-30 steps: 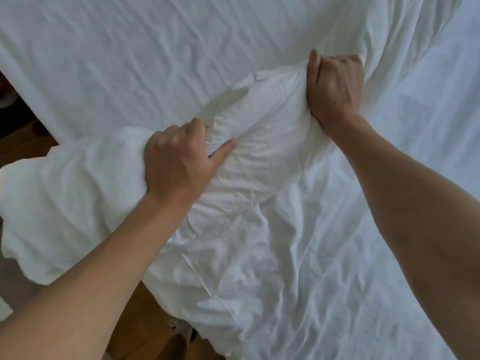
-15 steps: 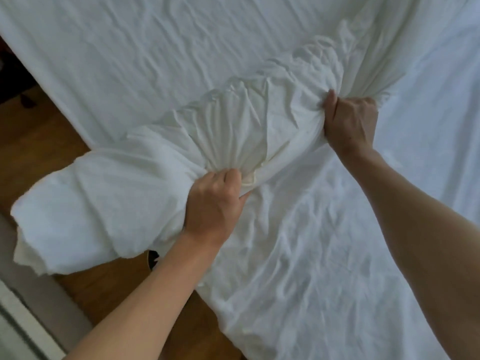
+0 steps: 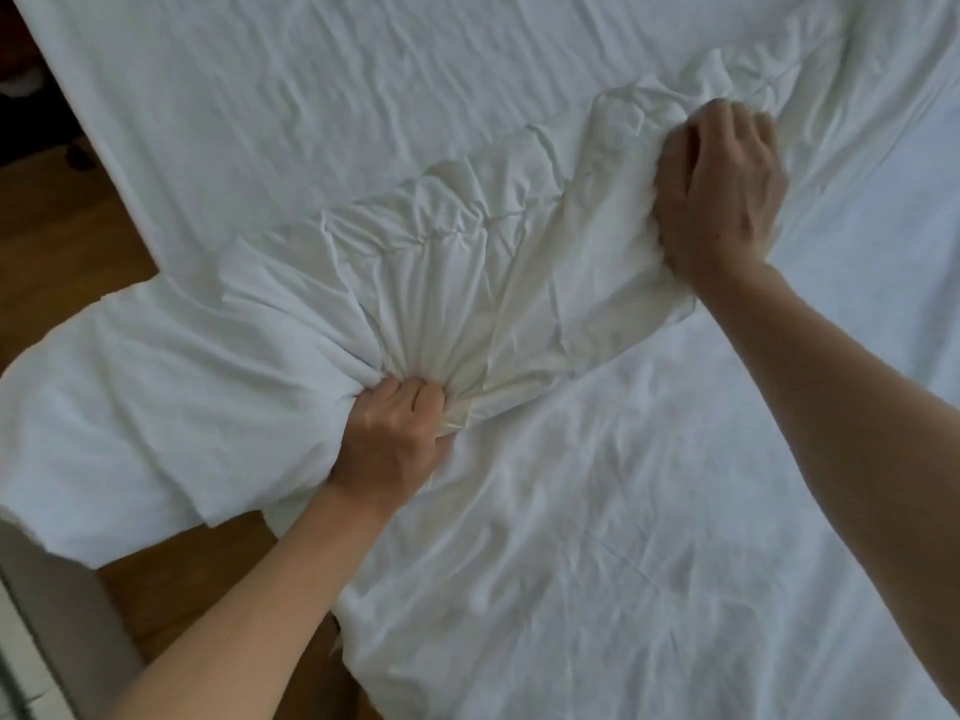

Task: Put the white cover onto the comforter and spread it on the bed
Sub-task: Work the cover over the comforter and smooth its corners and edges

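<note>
The left hand [image 3: 395, 439] clutches a gathered bunch of the white cover [image 3: 436, 304]; the right hand [image 3: 719, 192], fingers curled, grips its bunched folds farther up the bed [image 3: 311, 96].

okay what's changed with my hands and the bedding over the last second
The left hand slid down toward you and now bunches the white cover into a tight gather. The right hand shifted rightward along the bundled edge, fingers looser on the fabric. The bundle has flattened and spread onto the bed. Both hands stay on the cover; its left end still overhangs the wooden floor.
</note>
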Demonstrator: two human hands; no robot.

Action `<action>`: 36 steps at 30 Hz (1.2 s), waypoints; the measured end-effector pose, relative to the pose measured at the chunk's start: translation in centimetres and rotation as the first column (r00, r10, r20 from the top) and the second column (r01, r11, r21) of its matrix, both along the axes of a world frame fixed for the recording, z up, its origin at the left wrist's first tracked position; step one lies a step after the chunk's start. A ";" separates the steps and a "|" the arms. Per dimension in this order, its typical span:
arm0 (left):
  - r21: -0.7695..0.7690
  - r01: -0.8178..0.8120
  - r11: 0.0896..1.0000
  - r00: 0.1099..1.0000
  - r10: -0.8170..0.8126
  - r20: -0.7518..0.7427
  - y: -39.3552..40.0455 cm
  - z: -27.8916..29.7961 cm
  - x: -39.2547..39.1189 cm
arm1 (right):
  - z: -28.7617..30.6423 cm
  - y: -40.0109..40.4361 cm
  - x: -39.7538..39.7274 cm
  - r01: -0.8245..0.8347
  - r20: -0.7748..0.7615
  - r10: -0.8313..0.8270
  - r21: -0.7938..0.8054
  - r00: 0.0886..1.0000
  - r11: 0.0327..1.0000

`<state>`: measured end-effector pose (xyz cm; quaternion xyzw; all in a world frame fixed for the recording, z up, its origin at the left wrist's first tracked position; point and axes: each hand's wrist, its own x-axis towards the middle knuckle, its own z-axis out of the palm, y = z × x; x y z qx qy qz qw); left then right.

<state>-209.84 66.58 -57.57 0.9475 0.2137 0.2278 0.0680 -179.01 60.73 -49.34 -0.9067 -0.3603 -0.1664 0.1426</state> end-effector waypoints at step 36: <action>-0.093 -0.366 0.926 0.915 0.340 -0.219 5.2 5.3 5.5 | -2.9 -6.4 -0.1 0.032 -0.072 -0.047 -0.200 0.996 0.979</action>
